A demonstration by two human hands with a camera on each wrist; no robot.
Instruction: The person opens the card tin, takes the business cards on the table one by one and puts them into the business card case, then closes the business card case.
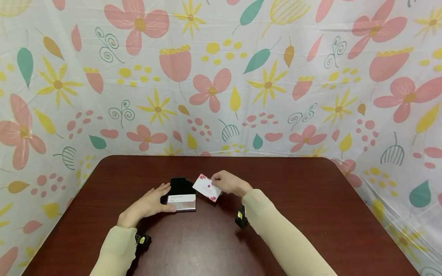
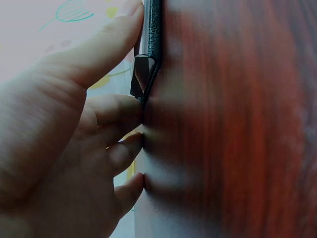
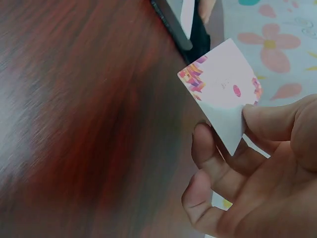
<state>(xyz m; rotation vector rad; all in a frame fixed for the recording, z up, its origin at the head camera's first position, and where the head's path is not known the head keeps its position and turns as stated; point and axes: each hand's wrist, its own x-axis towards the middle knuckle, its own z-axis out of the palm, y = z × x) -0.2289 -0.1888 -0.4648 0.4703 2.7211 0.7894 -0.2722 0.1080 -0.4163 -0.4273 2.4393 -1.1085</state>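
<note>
My right hand (image 1: pixel 226 181) pinches a white business card (image 1: pixel 207 187) with pink floral corners between thumb and fingers. The card is tilted, close to the right side of an opened card case (image 1: pixel 186 206). That case lies on the table, silver in front, its black lid (image 1: pixel 181 186) folded back away from me. A white card with printed text (image 1: pixel 182 198) shows inside it. My left hand (image 1: pixel 150 201) rests at the case's left side, thumb on its front corner and the other fingers spread along the lid's edge. In the left wrist view, the fingertips (image 2: pixel 130 147) touch the tabletop.
The dark reddish-brown table (image 1: pixel 297 230) has rounded far corners. Behind it and at both sides hangs a white curtain (image 1: pixel 241 84) with pink, yellow and green floral print. Black straps with a device (image 1: pixel 241 217) sit on both wrists.
</note>
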